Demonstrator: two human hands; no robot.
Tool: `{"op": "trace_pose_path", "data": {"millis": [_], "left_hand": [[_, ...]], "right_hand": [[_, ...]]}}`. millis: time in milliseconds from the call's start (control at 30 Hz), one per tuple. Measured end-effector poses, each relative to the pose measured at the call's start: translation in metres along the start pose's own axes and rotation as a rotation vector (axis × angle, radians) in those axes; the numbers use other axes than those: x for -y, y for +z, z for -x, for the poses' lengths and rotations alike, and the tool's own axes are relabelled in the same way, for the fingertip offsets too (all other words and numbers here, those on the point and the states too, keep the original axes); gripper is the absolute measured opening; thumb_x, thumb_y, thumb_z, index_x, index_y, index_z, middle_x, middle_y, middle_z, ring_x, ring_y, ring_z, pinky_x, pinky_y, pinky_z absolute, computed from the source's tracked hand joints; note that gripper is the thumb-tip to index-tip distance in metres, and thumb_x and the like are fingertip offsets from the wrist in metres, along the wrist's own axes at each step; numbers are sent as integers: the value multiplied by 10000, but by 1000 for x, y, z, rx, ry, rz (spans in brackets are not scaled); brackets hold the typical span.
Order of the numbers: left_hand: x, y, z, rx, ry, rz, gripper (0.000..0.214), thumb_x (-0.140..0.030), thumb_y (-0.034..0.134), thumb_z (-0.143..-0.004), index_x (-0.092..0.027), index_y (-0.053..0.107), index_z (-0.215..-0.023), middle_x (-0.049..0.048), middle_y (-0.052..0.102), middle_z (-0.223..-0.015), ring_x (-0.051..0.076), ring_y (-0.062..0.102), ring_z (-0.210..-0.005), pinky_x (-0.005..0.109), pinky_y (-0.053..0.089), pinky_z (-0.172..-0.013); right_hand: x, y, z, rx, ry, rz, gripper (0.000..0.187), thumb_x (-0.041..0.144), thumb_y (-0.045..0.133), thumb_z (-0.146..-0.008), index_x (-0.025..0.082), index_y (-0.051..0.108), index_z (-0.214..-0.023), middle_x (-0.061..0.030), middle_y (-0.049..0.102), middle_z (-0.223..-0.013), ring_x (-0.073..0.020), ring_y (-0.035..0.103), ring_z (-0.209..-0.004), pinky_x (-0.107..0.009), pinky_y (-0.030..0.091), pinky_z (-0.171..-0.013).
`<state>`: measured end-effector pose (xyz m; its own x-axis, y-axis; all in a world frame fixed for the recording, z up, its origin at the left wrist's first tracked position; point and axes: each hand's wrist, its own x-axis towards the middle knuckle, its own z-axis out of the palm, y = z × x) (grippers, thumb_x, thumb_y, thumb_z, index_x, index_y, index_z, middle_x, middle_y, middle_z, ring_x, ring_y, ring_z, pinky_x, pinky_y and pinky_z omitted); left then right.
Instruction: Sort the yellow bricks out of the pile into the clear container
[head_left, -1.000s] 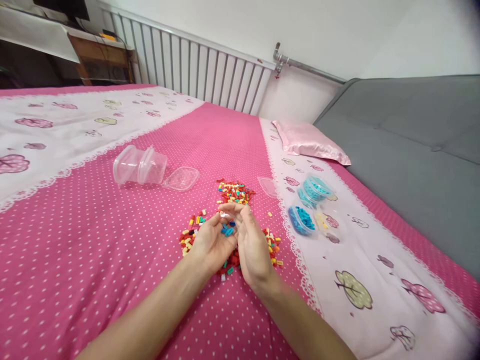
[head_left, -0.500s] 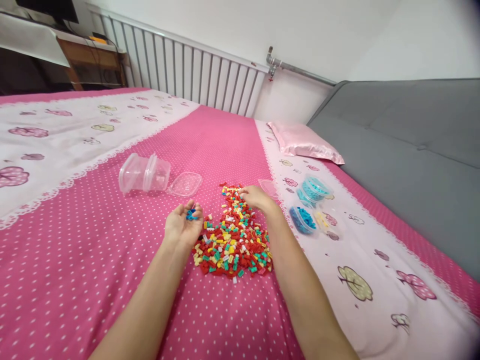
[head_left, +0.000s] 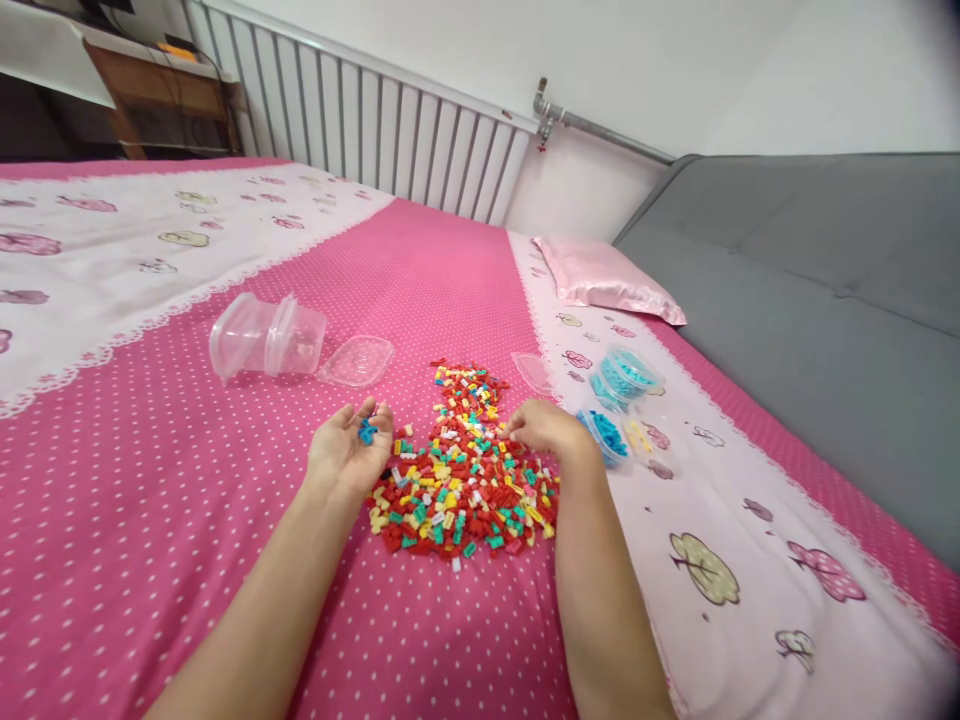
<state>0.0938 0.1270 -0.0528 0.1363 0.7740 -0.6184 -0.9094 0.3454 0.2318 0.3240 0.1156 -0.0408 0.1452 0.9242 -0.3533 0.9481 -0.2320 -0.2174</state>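
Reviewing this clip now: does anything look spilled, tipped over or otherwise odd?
Yes, mildly. The clear containers at left lie on their side rather than standing. The multicoloured bricks lie loose on the bedspread, which could look like a spill. One white brick sits just off their near edge. No damage shows.

Pile (head_left: 461, 495): one, clock centre, bricks beyond counting. Left hand (head_left: 347, 450): one, at ten o'clock. Right hand (head_left: 546, 426): one, at two. Blue bricks (head_left: 367, 432) in left hand: several, exact number unclear. Clear tubs (head_left: 244, 337): two, at ten. Lids (head_left: 360, 360): two, at eleven and one.
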Motion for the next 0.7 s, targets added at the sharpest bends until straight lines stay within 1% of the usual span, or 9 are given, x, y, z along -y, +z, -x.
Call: {"op": "trace_pose_path", "data": {"millis": [67,100,167,233,300,400,500,567,700], "left_hand": [[3,1,-1,-13,-4,8,219,-189,296,-934,-124,481,-836,56,490,-797,67,507,-625,83,444,-429],[5,1,-1,-17,-5,10,217,-192,299,-935,-120,484,-847,62,499,-811,70,517,-636,90,462,-439],[8,2,-1,-12,-2,12,217,-194,305,-937,-111,493,-868,75,520,-828,77,540,-653,112,504,-478],[11,2,-1,1,12,5,221,-198,313,-937,-105,506,-882,82,541,-831,90,572,-674,149,546,-526],[13,2,-1,13,36,-11,236,-205,315,-937,-105,526,-900,90,566,-841,113,607,-706,192,576,-561],[15,1,-1,47,59,-27,272,-215,315,-936,-89,551,-988,133,603,-932,161,652,-805,245,598,-608],[16,0,-1,96,56,-19,326,-224,323,-932,-75,540,-1125,178,608,-1053,213,655,-944,296,606,-675],[17,-2,0,135,45,-13,365,-232,321,-931,-79,520,-1197,194,602,-1114,234,641,-1010,324,606,-708],[22,-4,3,205,25,-20,431,-249,319,-926,-57,475,-1279,223,584,-1192,265,599,-1107,337,599,-749]], "right_hand": [[-5,-6,6,-61,38,32,201,118,632,-740,234,768,-834,-47,744,-884,-200,674,-841,-242,461,-686],[-7,-7,7,-105,27,28,211,127,632,-746,241,764,-864,-46,742,-912,-202,672,-868,-247,464,-709],[-9,-8,6,-173,-57,-23,249,143,621,-769,258,747,-950,-33,733,-980,-191,664,-916,-248,469,-762],[-7,-5,2,-181,-166,-87,258,170,621,-786,264,731,-1000,-24,728,-1003,-177,661,-924,-246,471,-792],[-1,1,-5,-145,-215,-122,252,166,638,-769,259,736,-982,-23,732,-977,-174,666,-900,-244,478,-787],[9,12,-16,-96,-193,-119,226,114,667,-709,247,758,-868,-30,739,-946,-188,674,-871,-245,484,-765],[13,20,-24,-94,-149,-106,179,98,684,-670,228,761,-765,-41,741,-924,-201,680,-859,-241,485,-739],[13,22,-27,-97,-127,-130,172,110,693,-665,221,761,-778,-40,742,-919,-193,680,-854,-227,482,-719],[9,22,-27,-120,-110,-205,130,166,718,-673,202,751,-794,-29,741,-890,-161,675,-826,-198,466,-672]]}}
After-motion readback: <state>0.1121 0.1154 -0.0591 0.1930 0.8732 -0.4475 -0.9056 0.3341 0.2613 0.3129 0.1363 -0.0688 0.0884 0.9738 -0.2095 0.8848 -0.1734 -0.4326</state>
